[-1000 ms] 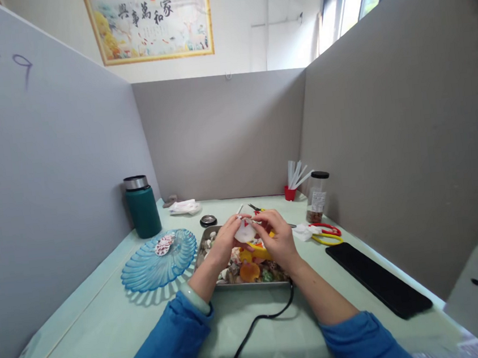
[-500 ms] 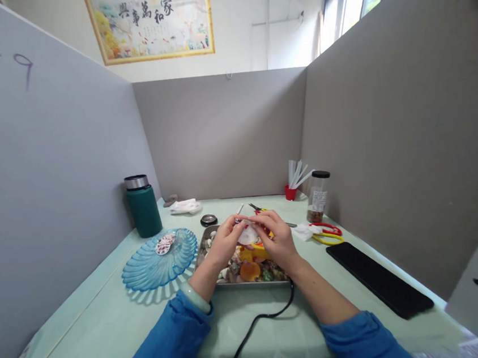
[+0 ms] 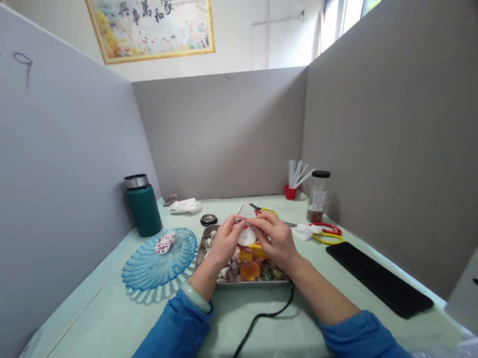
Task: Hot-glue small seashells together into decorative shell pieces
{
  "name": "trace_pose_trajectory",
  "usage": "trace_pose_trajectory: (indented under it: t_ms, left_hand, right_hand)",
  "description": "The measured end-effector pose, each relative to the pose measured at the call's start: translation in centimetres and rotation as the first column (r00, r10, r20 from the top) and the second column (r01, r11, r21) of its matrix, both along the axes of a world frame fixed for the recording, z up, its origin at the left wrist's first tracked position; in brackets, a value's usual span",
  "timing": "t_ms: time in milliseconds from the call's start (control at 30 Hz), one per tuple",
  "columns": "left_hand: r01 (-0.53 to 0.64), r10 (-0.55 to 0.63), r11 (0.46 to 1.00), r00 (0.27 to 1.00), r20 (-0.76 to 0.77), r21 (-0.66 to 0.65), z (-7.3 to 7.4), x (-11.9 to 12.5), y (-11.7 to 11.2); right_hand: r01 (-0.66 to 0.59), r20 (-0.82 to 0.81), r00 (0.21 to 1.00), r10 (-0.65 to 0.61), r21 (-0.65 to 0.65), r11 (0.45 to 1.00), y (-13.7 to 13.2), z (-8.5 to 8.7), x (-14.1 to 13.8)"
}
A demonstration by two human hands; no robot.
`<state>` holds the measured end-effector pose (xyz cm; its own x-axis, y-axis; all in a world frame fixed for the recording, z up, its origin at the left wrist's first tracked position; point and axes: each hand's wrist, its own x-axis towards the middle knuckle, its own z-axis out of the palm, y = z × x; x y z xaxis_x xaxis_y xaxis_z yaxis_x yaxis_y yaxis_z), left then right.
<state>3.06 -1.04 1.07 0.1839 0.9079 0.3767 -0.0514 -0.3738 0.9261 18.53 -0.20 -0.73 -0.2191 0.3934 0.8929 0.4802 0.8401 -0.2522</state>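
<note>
A metal tray [image 3: 250, 285] of shells [image 3: 249, 271] sits at twelve o'clock; a blue plate [image 3: 152, 272] lies at the tray's nine o'clock. Over the tray, the right hand [image 3: 277, 242] and left hand [image 3: 223, 244] meet, fingers curled, fingertips pinching a small white piece [image 3: 246, 236], also at twelve o'clock.
</note>
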Motion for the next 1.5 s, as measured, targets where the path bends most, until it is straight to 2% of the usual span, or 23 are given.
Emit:
trace_pose_trajectory:
  t_ms: [133, 300, 533, 767, 1067, 1233, 1500]
  left_hand:
    - [-0.018, 0.018, 0.999, 1.0, -0.012, 0.03, -0.01, 0.0, 0.01]
    - [0.048, -0.048, 0.999, 0.999, 0.014, -0.016, 0.14, -0.04, -0.14]
    - [0.128, -0.121, 0.988, 0.989, 0.088, -0.083, 0.1, -0.18, -0.22]
    - [0.097, -0.091, 0.991, 0.993, 0.075, -0.089, 0.13, -0.16, -0.18]
    - [0.118, -0.099, 0.978, 0.989, 0.114, -0.175, 0.47, -0.12, -0.36]
    - [0.113, -0.096, 0.978, 0.99, 0.1, -0.174, 0.42, -0.18, -0.21]
    - [0.107, -0.092, 0.982, 0.991, 0.097, -0.155, 0.18, -0.29, 0.03]
  right_hand:
    - [0.002, -0.015, 1.0, -0.003, -0.022, 1.0, -0.2, 0.15, -0.19]
    - [-0.047, -0.156, 0.987, 0.032, -0.097, 0.994, -0.29, 0.31, -0.46]
    - [-0.075, -0.188, 0.981, 0.05, -0.13, 0.989, -0.38, 0.4, -0.42]
    - [-0.101, -0.277, 0.96, 0.029, -0.249, 0.963, 0.07, 0.1, -0.22]
    - [-0.1, -0.182, 0.982, 0.042, -0.318, 0.943, 0.21, -0.21, 0.01]
    - [-0.127, -0.172, 0.983, 0.067, -0.369, 0.921, 0.05, -0.21, 0.03]
    - [-0.157, -0.155, 0.982, 0.105, -0.375, 0.914, -0.17, -0.05, -0.08]
